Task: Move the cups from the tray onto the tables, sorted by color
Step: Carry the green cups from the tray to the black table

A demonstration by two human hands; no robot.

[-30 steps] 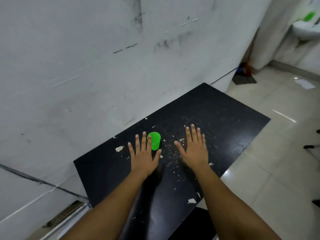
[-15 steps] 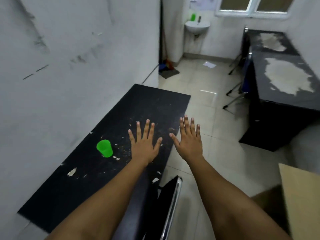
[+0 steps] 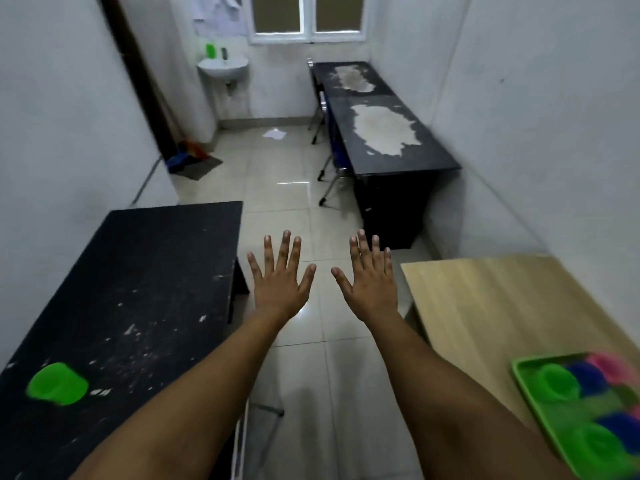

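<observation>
- We hold our left hand [image 3: 277,289] and our right hand [image 3: 372,289] out in front of us over the tiled floor [image 3: 311,375], between the two near surfaces. The fingers [image 3: 286,247] of both hands are straight and spread, so they are released and carry nothing.
- One green cup [image 3: 57,384] stands on the black surface [image 3: 156,271] at our left, near its near left corner. We judge that this surface is the place for the green colour.
- The green tray [image 3: 530,393] lies on the wooden surface [image 3: 485,306] at our right, at its near right corner. In it we see more green cups [image 3: 559,382], blue cups [image 3: 588,375] and a pink cup [image 3: 609,365]; they are blurred, so we cannot count them well.
- Our hands are empty probably because one cup is delivered and we go to fetch the next one.
- Compared with half a second ago, our view has turned to the right: the green cup has gone from the middle left to the low left corner of the view, and the tray, not visible before, has come in. Our hands, which were over the edge of the black surface, are now over the floor.
</observation>
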